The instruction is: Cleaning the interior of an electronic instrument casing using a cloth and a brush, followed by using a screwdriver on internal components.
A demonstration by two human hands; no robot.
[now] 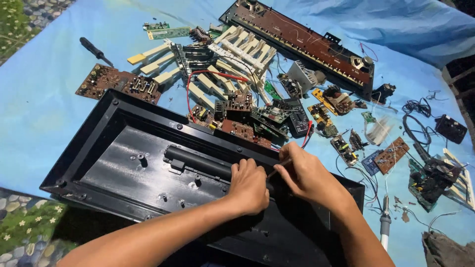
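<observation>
Black plastic casing (114,148) seen glossy and smooth, blue cloth sheet (39,104) noted matt and creased, brown circuit boards (118,83) observed matt with metal parts, cream plastic keys (158,62) found smooth, screwdriver (95,51) handle noted black plastic.

There is one big black case (114,148), one screwdriver (95,51), one long brown board (302,42) and two hands (249,187)

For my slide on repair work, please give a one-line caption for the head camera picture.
Two bare hands, left hand and right hand, work inside a black plastic case beside scattered circuit boards on a blue sheet.
</observation>
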